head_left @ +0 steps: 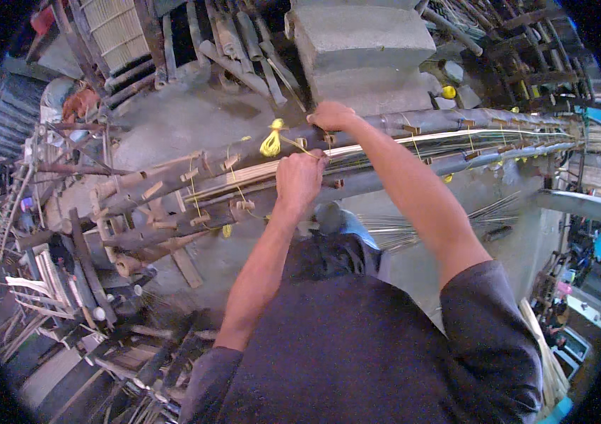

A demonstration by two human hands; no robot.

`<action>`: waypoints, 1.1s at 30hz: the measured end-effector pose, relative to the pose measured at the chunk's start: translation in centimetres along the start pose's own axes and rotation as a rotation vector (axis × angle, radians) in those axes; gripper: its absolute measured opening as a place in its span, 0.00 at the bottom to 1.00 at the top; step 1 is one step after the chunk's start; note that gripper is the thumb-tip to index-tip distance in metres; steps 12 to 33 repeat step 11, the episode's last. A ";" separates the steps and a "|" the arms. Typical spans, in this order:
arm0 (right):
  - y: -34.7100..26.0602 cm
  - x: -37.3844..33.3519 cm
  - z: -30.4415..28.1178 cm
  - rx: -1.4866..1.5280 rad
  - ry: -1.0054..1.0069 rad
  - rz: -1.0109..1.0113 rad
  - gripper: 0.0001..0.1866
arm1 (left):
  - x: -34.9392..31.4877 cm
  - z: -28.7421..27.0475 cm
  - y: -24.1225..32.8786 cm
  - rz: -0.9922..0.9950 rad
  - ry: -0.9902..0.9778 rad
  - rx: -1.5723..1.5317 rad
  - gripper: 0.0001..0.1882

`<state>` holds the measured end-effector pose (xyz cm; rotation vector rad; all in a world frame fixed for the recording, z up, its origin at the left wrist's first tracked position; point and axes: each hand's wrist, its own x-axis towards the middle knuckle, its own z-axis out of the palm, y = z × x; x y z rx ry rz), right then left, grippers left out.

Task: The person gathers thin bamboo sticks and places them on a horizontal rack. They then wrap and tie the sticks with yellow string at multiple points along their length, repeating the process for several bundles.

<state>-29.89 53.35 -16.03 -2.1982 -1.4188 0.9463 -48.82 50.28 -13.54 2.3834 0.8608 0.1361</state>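
Note:
Two long dark poles run side by side across the view, the far pole (399,121) and the near pole (371,174). Between them lies a bundle of thin pale strips (258,172). My left hand (300,178) is closed in a fist over the strips; what its fingers grip is hidden. At the far pole, my right hand (333,116) has its fingers curled down beside a small wooden peg (328,139); its grip is hidden too. A looped hank of yellow cord (272,141) sits on the far pole, left of my hands. Thin cords cross between pegs on both poles.
Concrete steps (364,53) stand just beyond the far pole. Cut bamboo poles (240,53) lie at the back. Loose thin strips (413,227) are on the floor at right. Wooden racks (60,169) and stacked timber crowd the left side.

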 end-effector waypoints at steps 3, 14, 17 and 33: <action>-3.0 -3.0 -1.3 0.541 0.242 -0.390 0.13 | 0.8 -0.3 -0.1 -0.100 0.000 -0.001 0.16; 0.3 -16.8 10.0 0.244 -0.222 -0.723 0.14 | 1.6 -3.1 1.7 -0.118 -0.107 -0.805 0.20; 0.3 -16.8 10.0 0.244 -0.222 -0.723 0.14 | 1.6 -3.1 1.7 -0.118 -0.107 -0.805 0.20; 0.3 -16.8 10.0 0.244 -0.222 -0.723 0.14 | 1.6 -3.1 1.7 -0.118 -0.107 -0.805 0.20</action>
